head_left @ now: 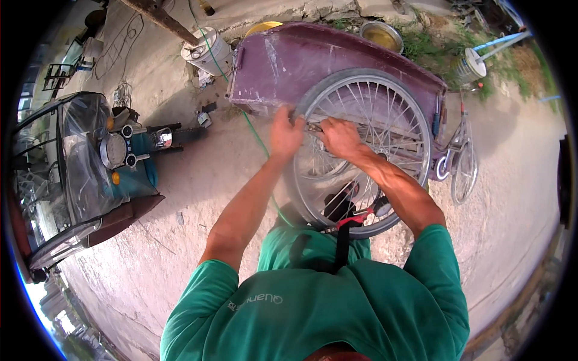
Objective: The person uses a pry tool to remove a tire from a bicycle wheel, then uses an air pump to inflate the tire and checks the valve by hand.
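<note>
A large spoked wheel (421,150) with a dark tyre stands upright before me, against the side of a purple cart (271,66). My left hand (288,133) is curled at the tyre's upper left, apparently gripping it. My right hand (342,137) is closed on a small metal tool (314,127) just inside the rim on that same side; the tool's kind is hard to make out. A red object (361,218) and dark straps lie low by the wheel and my lap.
A three-wheeler (78,168) with a clear plastic cover stands left. White buckets (205,57) (472,69) and a metal basin (380,37) sit behind the cart. A green cord (259,141) runs across the concrete. A bicycle-like frame (463,162) leans at the right.
</note>
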`<state>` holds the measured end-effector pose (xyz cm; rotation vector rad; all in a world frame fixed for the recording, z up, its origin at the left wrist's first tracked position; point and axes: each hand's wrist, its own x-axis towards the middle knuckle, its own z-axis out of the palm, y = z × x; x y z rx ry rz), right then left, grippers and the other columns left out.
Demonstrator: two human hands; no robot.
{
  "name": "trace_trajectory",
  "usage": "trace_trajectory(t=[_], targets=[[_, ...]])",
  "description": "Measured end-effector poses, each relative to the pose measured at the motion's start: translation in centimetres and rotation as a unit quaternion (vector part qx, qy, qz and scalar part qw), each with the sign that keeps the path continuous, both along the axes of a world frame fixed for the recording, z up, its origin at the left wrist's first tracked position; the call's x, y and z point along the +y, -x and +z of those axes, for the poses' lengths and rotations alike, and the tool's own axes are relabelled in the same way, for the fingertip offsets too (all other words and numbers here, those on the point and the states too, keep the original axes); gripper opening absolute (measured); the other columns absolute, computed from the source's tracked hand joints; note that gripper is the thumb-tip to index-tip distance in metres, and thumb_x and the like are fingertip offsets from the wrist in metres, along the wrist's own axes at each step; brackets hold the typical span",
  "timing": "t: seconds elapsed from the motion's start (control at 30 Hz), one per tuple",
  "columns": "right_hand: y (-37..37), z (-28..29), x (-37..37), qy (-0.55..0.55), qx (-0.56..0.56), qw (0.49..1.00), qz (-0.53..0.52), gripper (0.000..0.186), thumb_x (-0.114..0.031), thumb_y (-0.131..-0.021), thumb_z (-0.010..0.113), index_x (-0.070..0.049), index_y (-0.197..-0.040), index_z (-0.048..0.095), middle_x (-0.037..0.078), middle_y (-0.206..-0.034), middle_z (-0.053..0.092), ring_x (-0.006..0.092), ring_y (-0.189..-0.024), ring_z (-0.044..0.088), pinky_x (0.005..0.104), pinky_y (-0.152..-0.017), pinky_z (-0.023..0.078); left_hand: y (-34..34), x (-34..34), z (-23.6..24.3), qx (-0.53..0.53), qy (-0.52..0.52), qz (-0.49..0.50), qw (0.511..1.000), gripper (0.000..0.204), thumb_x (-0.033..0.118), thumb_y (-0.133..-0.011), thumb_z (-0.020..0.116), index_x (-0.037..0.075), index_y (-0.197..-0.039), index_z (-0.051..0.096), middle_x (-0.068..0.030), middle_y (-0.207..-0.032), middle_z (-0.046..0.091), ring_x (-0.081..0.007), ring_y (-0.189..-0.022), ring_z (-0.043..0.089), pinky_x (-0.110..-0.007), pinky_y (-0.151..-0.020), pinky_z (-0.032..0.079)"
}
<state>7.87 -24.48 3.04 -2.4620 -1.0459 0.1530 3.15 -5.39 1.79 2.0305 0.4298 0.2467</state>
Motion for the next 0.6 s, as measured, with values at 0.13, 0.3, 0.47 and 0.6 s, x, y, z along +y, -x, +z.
trace_trajectory(t=[0.13,0.3,0.47,0.6], targets=[[0.0,0.4,0.6,0.022,0.041,0.999,-0.029,0.025,-0.023,-0.091,0.072,0.002,-0.093,0.066,0.022,-0.092,0.069,0.0429,-0.087,0.07,0.0521,-0.078,0.054,0.0,-0.2,0.4,-0.002,0.023,-0.002,1.0,0.035,0.017,-0.09,0.067,-0.001,-0.12,0.063,-0.0235,-0.114,0.067,-0.0371,-0.105,0.066,-0.045,-0.092,0.051],[-0.3,0.5,0.8,0.028,0.052,0.998,-0.031,0.026,-0.024,-0.091,0.071,0.002,-0.094,0.066,0.023,-0.095,0.07,0.044,-0.089,0.07,0.0535,-0.079,0.054,0.0,-0.1,0.1,-0.016,-0.007,-0.006,1.0,0.035,0.017,-0.09,0.066,-0.001,-0.12,0.062,-0.0242,-0.116,0.067,-0.0413,-0.106,0.065,-0.047,-0.094,0.051],[-0.4,0.0,0.7,0.036,0.036,0.998,-0.027,0.026,-0.023,-0.087,0.07,0.001,-0.096,0.07,0.023,-0.097,0.072,0.0413,-0.089,0.073,0.0518,-0.08,0.057,-0.2,-0.5,1.1,-0.001,-0.007,0.002,1.0,0.035,0.016,-0.09,0.065,0.0,-0.12,0.064,-0.0242,-0.114,0.068,-0.0404,-0.108,0.066,-0.047,-0.095,0.051],[0.1,-0.2,0.4,0.026,0.004,0.999,-0.029,0.026,-0.024,-0.087,0.07,0.0,-0.095,0.07,0.021,-0.096,0.072,0.0396,-0.087,0.073,0.0504,-0.077,0.058,0.3,-0.5,1.3,-0.016,-0.023,0.008,1.0,0.035,0.016,-0.09,0.065,0.0,-0.121,0.065,-0.0242,-0.114,0.069,-0.0403,-0.107,0.067,-0.047,-0.094,0.052]])
